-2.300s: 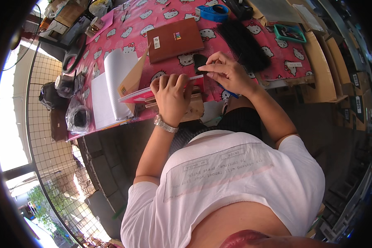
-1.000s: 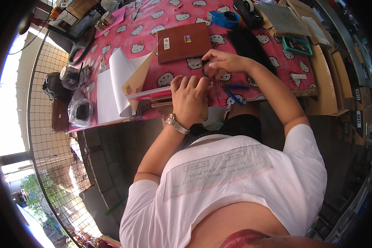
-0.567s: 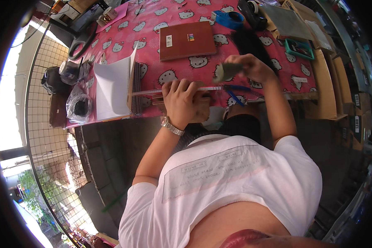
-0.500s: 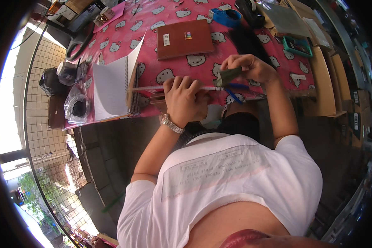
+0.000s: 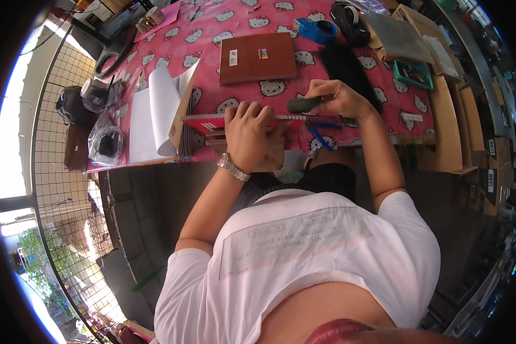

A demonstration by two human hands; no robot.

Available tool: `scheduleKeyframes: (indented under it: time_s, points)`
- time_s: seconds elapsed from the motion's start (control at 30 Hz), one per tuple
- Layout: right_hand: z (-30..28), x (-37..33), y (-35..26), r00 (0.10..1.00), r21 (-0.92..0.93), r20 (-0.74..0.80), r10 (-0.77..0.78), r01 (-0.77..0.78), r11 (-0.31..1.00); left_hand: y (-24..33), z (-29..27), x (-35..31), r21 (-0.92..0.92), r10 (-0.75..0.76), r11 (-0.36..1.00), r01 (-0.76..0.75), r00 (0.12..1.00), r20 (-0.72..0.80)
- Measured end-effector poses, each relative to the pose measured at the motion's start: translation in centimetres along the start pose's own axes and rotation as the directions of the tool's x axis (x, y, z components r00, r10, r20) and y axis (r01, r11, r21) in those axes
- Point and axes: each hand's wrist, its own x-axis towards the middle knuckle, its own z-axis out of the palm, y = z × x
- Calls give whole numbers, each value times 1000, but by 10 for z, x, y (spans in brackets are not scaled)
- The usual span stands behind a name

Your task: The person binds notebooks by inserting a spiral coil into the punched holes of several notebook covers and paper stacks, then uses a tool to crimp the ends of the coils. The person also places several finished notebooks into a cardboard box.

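My left hand point(image 5: 247, 131) is closed over a red-covered spiral notebook point(image 5: 203, 122), which I hold nearly edge-on at the table's front edge. Its wire-bound edge faces up. In my right hand point(image 5: 339, 98) a small dark green, soft-looking piece point(image 5: 303, 105) is pinched between thumb and fingers, just above the bound edge. What it is made of I cannot make out. A blue slender object point(image 5: 321, 138) shows below the notebook's right end. To the left an open spiral notebook point(image 5: 140, 129) lies with one white page curling up. A brown notebook point(image 5: 258, 62) lies flat beyond my hands.
A pink patterned cloth point(image 5: 206, 46) covers the table. Toward the back right are a blue tape dispenser point(image 5: 315, 31), a black one point(image 5: 350, 26), a black bristly strip point(image 5: 347, 66) and a green tray point(image 5: 413, 75). Cardboard boxes point(image 5: 447, 126) stand right; plastic-wrapped items point(image 5: 105, 142) lie left.
My right hand has shifted slightly left with the green piece. The red notebook has tilted, showing more of its cover. A page of the open notebook has curled up.
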Motion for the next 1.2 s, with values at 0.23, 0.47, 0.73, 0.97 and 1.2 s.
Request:
scheduleKeyframes:
  time_s: [0.23, 0.47, 0.73, 0.97, 1.2]
  points:
    - [-2, 16, -1, 974, -137, 206, 90, -63, 989, -18, -9, -16, 137, 0, 991, 14, 995, -100]
    - [1, 16, -6, 957, 207, 290, 28, -91, 974, -20, -9, -13, 57, 31, 998, -27, 998, -63]
    - [0, 10, 2, 954, 297, 258, -153, 72, 952, -19, -8, -14, 51, 26, 998, -22, 996, -85]
    - [9, 36, -3, 941, 277, 330, -70, -26, 961, -21, -12, -13, 34, 26, 999, -23, 996, -89]
    - [22, 48, -10, 962, -140, 208, 177, -150, 979, -24, -12, -16, 7, 35, 999, -35, 997, -76]
